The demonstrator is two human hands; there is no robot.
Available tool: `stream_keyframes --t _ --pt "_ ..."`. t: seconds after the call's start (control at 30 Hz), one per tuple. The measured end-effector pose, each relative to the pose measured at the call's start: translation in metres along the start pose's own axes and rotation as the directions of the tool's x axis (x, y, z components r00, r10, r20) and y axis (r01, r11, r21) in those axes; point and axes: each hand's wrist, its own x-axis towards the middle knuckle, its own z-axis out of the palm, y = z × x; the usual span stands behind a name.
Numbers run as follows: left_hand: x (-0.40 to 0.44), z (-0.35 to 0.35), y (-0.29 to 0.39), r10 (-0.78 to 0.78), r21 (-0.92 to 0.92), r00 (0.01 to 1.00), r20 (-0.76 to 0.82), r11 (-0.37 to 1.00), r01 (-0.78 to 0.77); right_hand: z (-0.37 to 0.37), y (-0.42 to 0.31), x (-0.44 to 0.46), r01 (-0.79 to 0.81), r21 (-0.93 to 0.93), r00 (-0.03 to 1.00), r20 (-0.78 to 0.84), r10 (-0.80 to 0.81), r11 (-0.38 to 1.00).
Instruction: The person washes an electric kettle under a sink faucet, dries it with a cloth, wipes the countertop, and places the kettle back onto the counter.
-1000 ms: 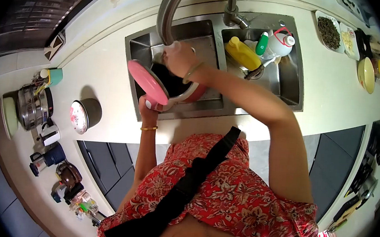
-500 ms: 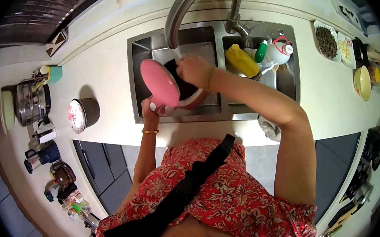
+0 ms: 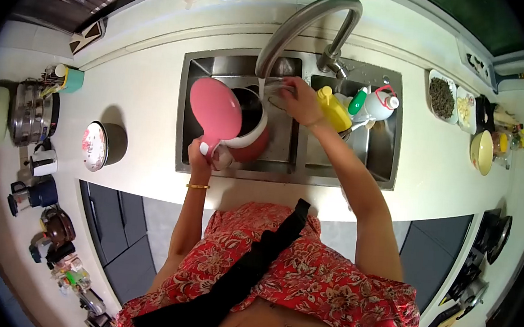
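Over the left sink basin (image 3: 286, 134), a pink electric kettle (image 3: 255, 145) with a white rim and dark inside is tilted. Its pink lid (image 3: 218, 107) stands open. My left hand (image 3: 199, 159) is closed round the kettle's handle, near the basin's front left corner. Right of the kettle mouth, my right hand (image 3: 304, 104) has its fingers bent round a small, pale, see-through item (image 3: 275, 92) beside the faucet's outlet. What that item is cannot be made out. A thin stream of water falls from the faucet (image 3: 272, 46).
The right basin holds a yellow bottle (image 3: 334, 110), a green-capped bottle (image 3: 358, 101) and a white jug with a red handle (image 3: 379, 104). A floral-lidded pot (image 3: 95, 146) stands on the left counter. Food trays (image 3: 442, 97) and a yellow bowl (image 3: 481, 151) are at right.
My right hand has come out of the kettle mouth and moved right, with a see-through item in its fingers. My left hand still holds the kettle. The camera view has shifted.
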Motion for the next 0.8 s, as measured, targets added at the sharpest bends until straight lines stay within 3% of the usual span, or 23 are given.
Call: stream_keyframes --t 0.03,0.1,0.17,0.23,0.3,0.37,0.4,0.43,0.5,0.63,0.7,0.73,0.77,0.8 --pt "0.000 0.000 -0.001 -0.002 -0.033 0.999 -0.050 0.999 0.000 -0.012 0.002 -0.003 0.009 -0.010 1.000 0.008 -0.009 1.000" --pt "0.004 -0.002 -0.006 0.005 -0.043 0.999 -0.051 0.999 -0.007 -0.041 0.009 -0.007 -0.191 0.077 0.980 -0.041 0.194 0.979" --pt "0.005 -0.003 -0.005 -0.021 -0.039 0.999 0.033 0.999 0.023 -0.062 0.044 -0.007 -0.115 0.141 0.962 -0.232 0.145 0.983" --pt "0.008 -0.006 -0.006 -0.013 -0.032 0.998 0.058 0.999 0.015 -0.094 0.072 0.001 -0.333 0.245 0.890 -0.238 0.389 0.911" --pt "0.010 -0.008 -0.003 -0.003 -0.017 0.997 0.083 1.000 0.005 -0.115 0.074 0.019 -0.507 0.151 0.787 -0.319 0.528 0.848" --pt "0.007 -0.002 0.005 -0.039 -0.070 0.997 0.062 0.997 0.043 -0.129 0.158 0.053 -0.537 -0.135 0.789 -0.430 0.439 0.833" --pt "0.007 -0.001 0.005 -0.036 -0.072 0.998 0.046 0.997 0.040 -0.128 0.077 0.063 -0.590 -0.297 0.805 -0.290 0.517 0.751" --pt "0.006 0.000 0.004 -0.030 -0.091 0.999 0.032 0.995 0.032 -0.123 0.080 0.073 -0.583 -0.301 0.811 -0.274 0.518 0.754" --pt "0.003 -0.007 0.008 -0.032 -0.105 0.999 0.004 0.994 0.032 -0.110 0.085 0.093 -0.597 -0.366 0.792 -0.413 0.450 0.714" --pt "-0.008 -0.007 0.018 -0.016 -0.036 0.999 -0.035 0.999 0.014 -0.125 0.086 0.070 -0.480 -0.355 0.867 -0.333 0.371 0.803" --pt "-0.016 -0.012 0.026 -0.073 -0.141 0.992 -0.099 0.988 0.059 -0.119 0.084 0.048 -0.311 -0.042 0.873 -0.407 0.268 0.949" --pt "-0.021 -0.037 0.030 -0.092 -0.182 0.996 -0.013 0.979 0.088 -0.109 0.071 0.033 -0.298 0.143 0.878 -0.347 0.330 0.944" --pt "-0.029 -0.046 0.024 0.051 -0.042 0.998 -0.047 0.998 -0.053 -0.107 0.065 0.022 -0.286 0.327 0.883 -0.275 0.380 0.901" --pt "-0.038 -0.049 0.026 0.193 0.107 0.978 -0.081 0.977 -0.184 -0.102 0.074 0.011 -0.272 0.308 0.897 -0.262 0.357 0.912"
